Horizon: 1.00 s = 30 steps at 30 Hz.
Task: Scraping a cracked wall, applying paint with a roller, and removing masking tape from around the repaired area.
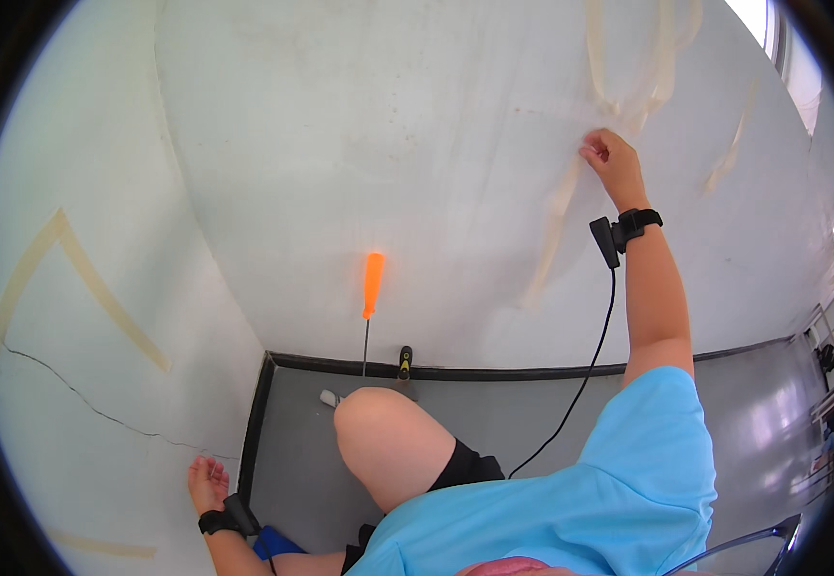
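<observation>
My right hand (615,170) is raised to the wall ahead, thumb and fingers pinched at the upper end of a strip of masking tape (561,211). The strip runs down from my fingers along the wall. More tape strips (664,62) hang in loops just above that hand. My left hand (207,483) is low by the left wall, near a crack (100,411); its fingers are loosely bent and nothing shows in them. Each wrist wears a black strapped device.
A tool with an orange handle (373,286) and thin metal rod leans upright at the wall, its lower end partly behind my knee. Beside it stands a black-and-yellow handle (405,362). Tape forms an angle (61,223) on the left wall. Dark skirting (513,374) edges the grey floor.
</observation>
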{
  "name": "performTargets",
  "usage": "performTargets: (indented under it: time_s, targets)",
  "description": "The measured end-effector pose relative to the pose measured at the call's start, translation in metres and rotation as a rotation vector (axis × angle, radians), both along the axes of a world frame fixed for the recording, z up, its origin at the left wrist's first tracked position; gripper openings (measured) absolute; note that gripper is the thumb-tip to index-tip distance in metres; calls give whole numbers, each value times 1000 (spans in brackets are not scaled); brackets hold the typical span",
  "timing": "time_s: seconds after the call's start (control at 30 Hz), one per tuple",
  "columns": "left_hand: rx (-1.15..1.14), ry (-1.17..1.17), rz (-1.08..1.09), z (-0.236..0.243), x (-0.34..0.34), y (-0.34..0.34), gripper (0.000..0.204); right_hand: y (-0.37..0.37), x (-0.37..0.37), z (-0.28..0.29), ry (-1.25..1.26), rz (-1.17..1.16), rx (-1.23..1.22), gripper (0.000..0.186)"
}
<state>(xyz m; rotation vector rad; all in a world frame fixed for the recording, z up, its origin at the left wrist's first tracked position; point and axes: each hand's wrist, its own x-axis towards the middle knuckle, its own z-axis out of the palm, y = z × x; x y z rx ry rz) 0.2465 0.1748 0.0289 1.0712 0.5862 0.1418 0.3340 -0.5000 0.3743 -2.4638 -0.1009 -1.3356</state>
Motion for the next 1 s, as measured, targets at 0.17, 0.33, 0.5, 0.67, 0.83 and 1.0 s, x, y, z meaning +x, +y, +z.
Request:
performTargets:
  time_s: [0.17,0.33,0.5,0.67,0.83,1.0]
  targets:
    - [53,33,10,8,1,-9,23,0,-1,-2,-81,-297,111,40]
    - [62,8,-1,28,-5,-19,24,-25,17,-15,-168,-215,377,35]
    - [48,-17,3,58,-8,-36,23,-16,29,-68,-328,-74,394,20]
    - [79,-127,23,93,-14,-66,19,97,51,-78,-63,384,361,11]
    - [147,-317,356,140,-34,-70,19,231,73,-3,-85,960,255,9]
    - [277,-403,690,150,-69,-53,13,372,90,12,-66,1433,490,11]
